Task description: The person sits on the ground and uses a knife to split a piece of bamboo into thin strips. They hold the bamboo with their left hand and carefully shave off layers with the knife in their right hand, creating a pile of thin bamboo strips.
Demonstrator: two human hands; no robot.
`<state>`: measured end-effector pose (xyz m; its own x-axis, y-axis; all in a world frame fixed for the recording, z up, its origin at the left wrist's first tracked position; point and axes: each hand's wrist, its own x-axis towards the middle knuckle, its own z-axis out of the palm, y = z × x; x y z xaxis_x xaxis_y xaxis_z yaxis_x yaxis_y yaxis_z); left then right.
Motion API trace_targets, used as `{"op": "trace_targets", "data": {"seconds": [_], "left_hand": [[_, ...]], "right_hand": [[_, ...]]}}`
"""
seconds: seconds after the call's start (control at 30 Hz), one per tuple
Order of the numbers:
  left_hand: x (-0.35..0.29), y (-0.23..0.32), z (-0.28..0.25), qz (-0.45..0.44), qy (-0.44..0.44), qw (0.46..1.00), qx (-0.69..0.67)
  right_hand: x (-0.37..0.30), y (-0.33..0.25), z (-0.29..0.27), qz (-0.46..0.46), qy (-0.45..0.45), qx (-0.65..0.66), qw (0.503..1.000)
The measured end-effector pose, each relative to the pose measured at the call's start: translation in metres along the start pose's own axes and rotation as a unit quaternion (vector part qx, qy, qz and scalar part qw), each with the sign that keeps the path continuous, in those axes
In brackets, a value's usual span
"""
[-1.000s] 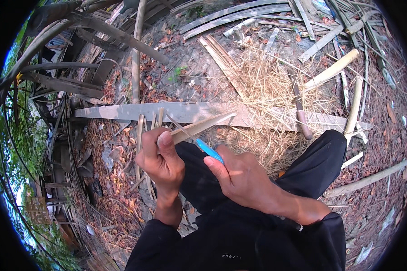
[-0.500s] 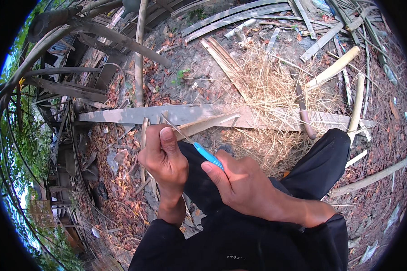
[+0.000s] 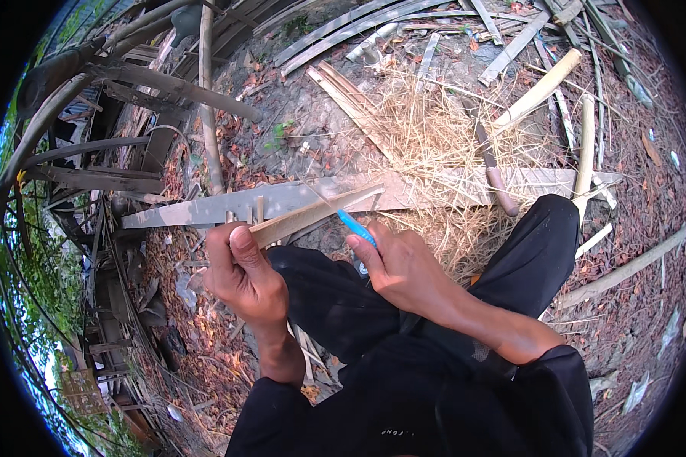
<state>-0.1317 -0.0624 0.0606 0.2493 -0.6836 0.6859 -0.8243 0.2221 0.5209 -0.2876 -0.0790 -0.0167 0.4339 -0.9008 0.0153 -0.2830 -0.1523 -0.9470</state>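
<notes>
My left hand point(image 3: 248, 274) is closed around the near end of a pale, tapering strip of wood point(image 3: 312, 213), which points away to the upper right. My right hand point(image 3: 400, 263) grips the blue handle of a knife point(image 3: 356, 227). Its thin blade reaches up and left, crossing the strip partway along its length; whether the edge cuts into the wood is hard to tell. Beyond both hands a long grey plank point(image 3: 282, 199) lies across the ground. A second knife with a brown handle point(image 3: 501, 192) rests on the plank amid straw-like shavings point(image 3: 442, 145).
My bent legs point(image 3: 530, 244) frame the near side of the plank. Cut wooden poles point(image 3: 537, 90) lie at the right, more slats point(image 3: 373, 29) at the far side. A frame of poles and boards point(image 3: 160, 84) stands at the left. Dry leaves point(image 3: 206, 327) cover the ground.
My left hand has shifted left, and the wood strip now shows along more of its length. The knife has moved from near the left fingers toward the strip's far end.
</notes>
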Motion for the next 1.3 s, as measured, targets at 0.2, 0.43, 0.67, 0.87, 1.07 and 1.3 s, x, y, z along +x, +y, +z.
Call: {"op": "trace_targets", "data": {"seconds": [0.2,0.43,0.67,0.87,1.07,1.3], "left_hand": [[-0.007,0.003,0.0,0.0,0.005,1.0,0.002],[-0.012,-0.013,-0.003,-0.028,0.04,0.999,-0.017],[-0.013,-0.021,-0.009,-0.006,0.031,0.999,-0.038],[-0.015,-0.035,-0.015,-0.041,0.078,0.996,-0.02],[-0.011,-0.043,-0.019,-0.052,0.076,0.995,-0.04],[-0.011,-0.05,-0.022,-0.068,0.093,0.992,-0.047]], "right_hand": [[0.021,0.143,0.052,0.009,0.014,-0.11,0.994],[0.024,0.111,0.031,0.115,-0.035,-0.05,0.991],[0.042,0.219,0.078,-0.12,0.076,-0.306,0.941],[0.041,0.204,0.068,0.045,0.011,-0.163,0.986],[0.047,0.236,0.088,-0.014,0.054,-0.246,0.968],[0.051,0.288,0.102,-0.07,0.02,-0.399,0.914]]}}
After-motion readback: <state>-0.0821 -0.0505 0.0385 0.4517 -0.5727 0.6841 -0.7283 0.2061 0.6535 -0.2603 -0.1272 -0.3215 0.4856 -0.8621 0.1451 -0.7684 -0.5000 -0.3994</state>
